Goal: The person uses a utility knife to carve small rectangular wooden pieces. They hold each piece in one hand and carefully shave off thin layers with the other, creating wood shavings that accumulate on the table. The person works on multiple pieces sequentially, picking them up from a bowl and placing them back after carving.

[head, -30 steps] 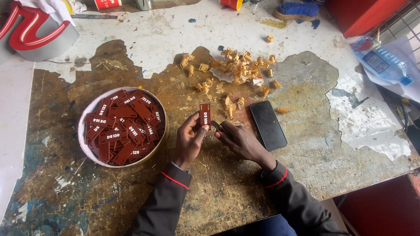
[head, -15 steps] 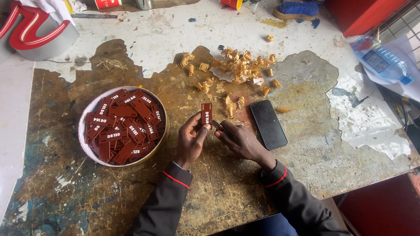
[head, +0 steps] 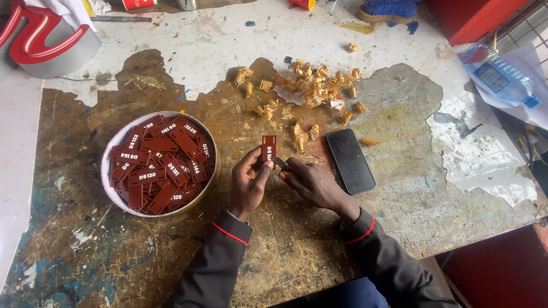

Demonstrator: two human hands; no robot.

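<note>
My left hand [head: 250, 181] pinches a small dark red rectangular tag [head: 269, 148] with white lettering and holds it upright above the worn table. My right hand [head: 311, 181] sits just to the right of it, fingers closed on a small dark piece [head: 282, 163] at the tag's lower edge. To the left stands a round white bowl [head: 109, 158] heaped with several more red tags [head: 162, 162]. Behind the hands lies a scatter of small tan pieces [head: 311, 86].
A black phone [head: 349, 160] lies face up right of my right hand. A plastic water bottle [head: 498, 74] rests at the far right edge. A red and grey curved object [head: 40, 45] sits at the back left, a blue brush [head: 390, 9] at the back.
Both hands stay in nearly the same place; the red tag remains upright in my left hand, with only slight finger movement.
</note>
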